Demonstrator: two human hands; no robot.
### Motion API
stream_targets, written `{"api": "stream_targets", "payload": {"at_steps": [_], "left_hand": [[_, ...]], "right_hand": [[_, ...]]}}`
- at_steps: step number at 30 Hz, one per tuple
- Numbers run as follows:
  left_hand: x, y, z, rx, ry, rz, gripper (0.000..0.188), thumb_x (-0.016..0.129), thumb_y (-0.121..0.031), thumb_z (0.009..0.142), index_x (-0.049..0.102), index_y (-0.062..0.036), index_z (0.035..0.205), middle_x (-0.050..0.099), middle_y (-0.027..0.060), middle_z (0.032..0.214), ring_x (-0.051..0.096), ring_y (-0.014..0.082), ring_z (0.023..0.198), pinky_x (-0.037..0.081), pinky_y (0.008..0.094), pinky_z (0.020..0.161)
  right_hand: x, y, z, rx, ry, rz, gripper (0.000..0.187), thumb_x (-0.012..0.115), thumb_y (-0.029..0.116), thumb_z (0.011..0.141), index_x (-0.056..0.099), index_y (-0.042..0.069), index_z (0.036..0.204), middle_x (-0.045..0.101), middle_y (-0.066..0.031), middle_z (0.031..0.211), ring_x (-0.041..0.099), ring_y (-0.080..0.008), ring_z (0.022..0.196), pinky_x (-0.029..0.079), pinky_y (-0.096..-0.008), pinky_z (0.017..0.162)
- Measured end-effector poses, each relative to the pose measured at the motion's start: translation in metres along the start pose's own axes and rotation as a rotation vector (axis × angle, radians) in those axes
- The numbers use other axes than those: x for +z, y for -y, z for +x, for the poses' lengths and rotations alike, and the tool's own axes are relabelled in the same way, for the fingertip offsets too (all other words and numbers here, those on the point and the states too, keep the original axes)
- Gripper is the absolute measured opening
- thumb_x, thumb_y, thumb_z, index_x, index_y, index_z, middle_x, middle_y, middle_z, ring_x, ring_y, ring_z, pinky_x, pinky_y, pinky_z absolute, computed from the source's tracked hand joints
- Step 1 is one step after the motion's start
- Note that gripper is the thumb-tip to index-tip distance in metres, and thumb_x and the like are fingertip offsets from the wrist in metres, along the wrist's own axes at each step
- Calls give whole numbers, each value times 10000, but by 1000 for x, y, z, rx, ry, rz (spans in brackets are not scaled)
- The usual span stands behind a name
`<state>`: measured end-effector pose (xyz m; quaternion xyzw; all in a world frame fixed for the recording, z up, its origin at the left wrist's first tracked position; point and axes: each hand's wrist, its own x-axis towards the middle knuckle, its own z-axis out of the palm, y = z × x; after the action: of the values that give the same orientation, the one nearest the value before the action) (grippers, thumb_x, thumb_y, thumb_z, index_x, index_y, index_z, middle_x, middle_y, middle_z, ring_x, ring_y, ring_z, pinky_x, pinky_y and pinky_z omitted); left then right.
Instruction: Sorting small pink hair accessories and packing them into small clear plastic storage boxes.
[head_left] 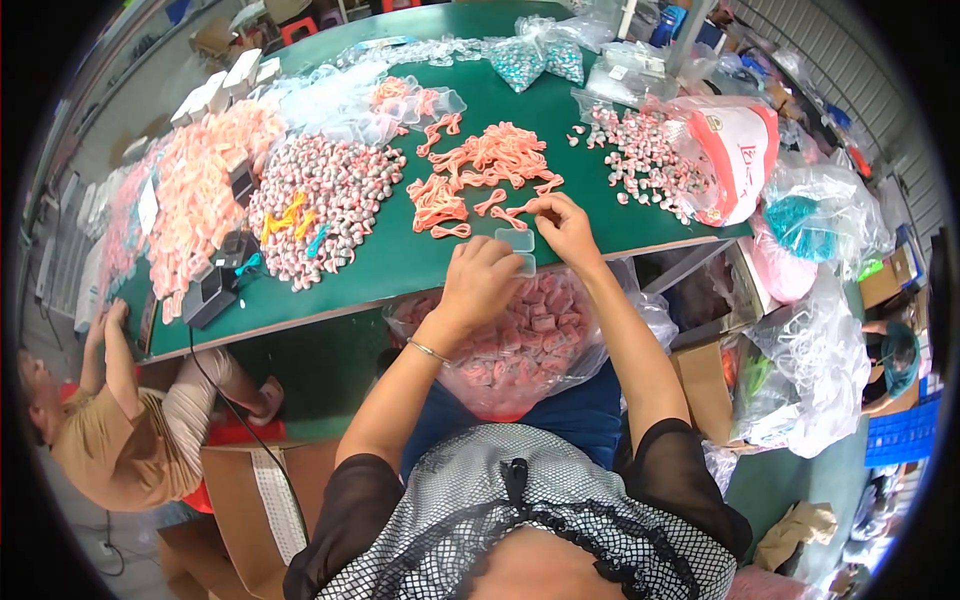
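Note:
At the table's front edge, my left hand [482,282] is closed on a small clear plastic case [516,240], which looks hinged open with its two halves showing past my fingertips. Just right of it my right hand [567,230] pinches the end of a coral cord loop [512,216] lying on the green table [590,215]. Beyond both hands spreads a pile of similar coral loops [492,155], some knotted in the middle. In front of my lap, below the edge, a clear bag [530,335] holds many small pink packed cases.
Left lie a heap of small pink-grey pieces [335,190] and a larger coral heap [215,160]. A red-and-white sack [735,160] spills similar pieces at right. Bags of teal pieces [535,65] stand at the back. Another person [130,430] sits left; a cardboard box [250,510] stands beside me.

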<state>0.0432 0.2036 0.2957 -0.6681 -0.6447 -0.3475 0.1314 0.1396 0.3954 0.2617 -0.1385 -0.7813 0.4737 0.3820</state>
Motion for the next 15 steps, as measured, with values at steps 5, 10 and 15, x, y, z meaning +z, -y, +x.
{"api": "stream_targets", "payload": {"at_steps": [5,10,15], "left_hand": [[-5,10,-10,-23,-7,-4,203,742,-172,738,686,-124,927,614,29,1031,562,252,977,415,382,775],[-12,18,-13,-20,4,48,144,745,-176,744,678,-106,851,617,33,1035,569,248,967,415,382,774],[-3,20,-6,-82,-51,36,141,735,-186,732,643,-91,781,595,45,957,565,253,945,412,399,773]], "right_hand": [[0,24,12,-108,86,-312,136,715,94,800,695,40,923,622,-67,909,636,-200,858,517,-333,726],[-2,25,40,-35,341,-584,151,714,188,801,707,79,907,651,-93,932,643,-280,922,519,-405,779],[-1,15,49,-120,258,-808,112,652,173,833,710,91,881,659,-101,904,653,-286,886,515,-430,772]]}}
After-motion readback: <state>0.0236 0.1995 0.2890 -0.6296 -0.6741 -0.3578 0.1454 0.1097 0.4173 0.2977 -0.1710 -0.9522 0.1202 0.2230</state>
